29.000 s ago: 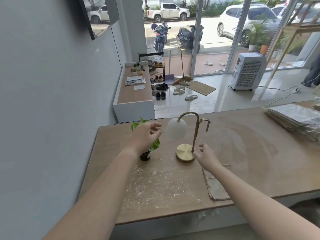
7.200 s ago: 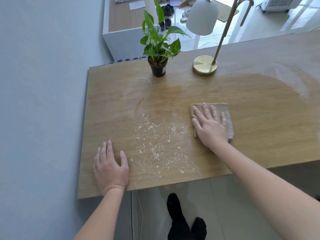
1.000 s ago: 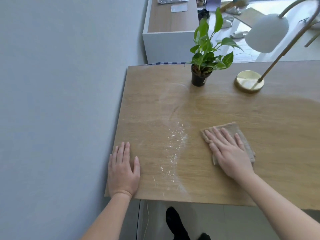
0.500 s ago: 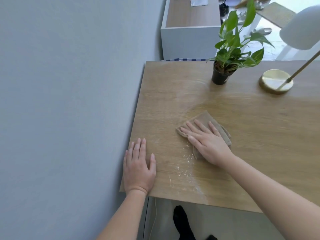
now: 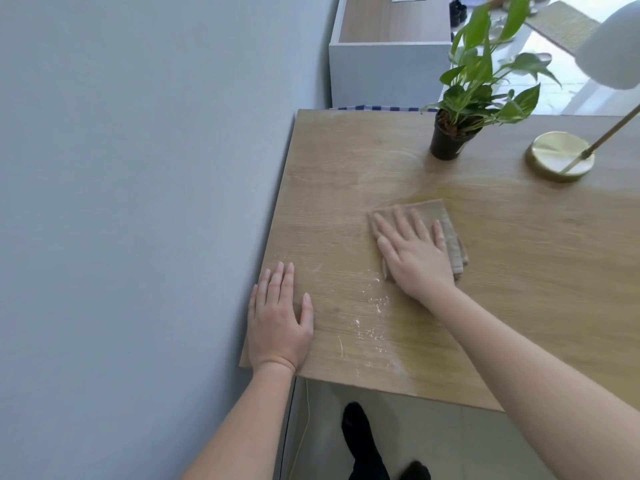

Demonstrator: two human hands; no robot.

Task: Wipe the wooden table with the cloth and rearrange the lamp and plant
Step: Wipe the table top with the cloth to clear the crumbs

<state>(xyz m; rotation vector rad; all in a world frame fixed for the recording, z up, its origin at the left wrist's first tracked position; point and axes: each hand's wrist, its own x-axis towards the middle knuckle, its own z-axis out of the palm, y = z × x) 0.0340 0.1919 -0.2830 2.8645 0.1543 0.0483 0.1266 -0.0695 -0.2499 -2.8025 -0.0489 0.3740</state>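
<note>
1. A person leans over the wooden surface, right hand pressed flat on a folded tan cloth. The fingers are straight and spread, the grip apart and clamped on nothing.
2. The cloth lies toward the surface's left end, in front of the plant and well apart from it.
3. The left hand rests palm down at the near left corner, just beside the grey wall. Its fingers are straight, its grip likewise apart.
4. White specks dot the wood between the two hands, toward the near edge.
5. The plant stands upright in a black pot near the far edge. The lamp stands to its right on a brass base, its white shade cut off at the picture's edge.
6. Below the near edge, a black-socked foot stands on the pale floor.
</note>
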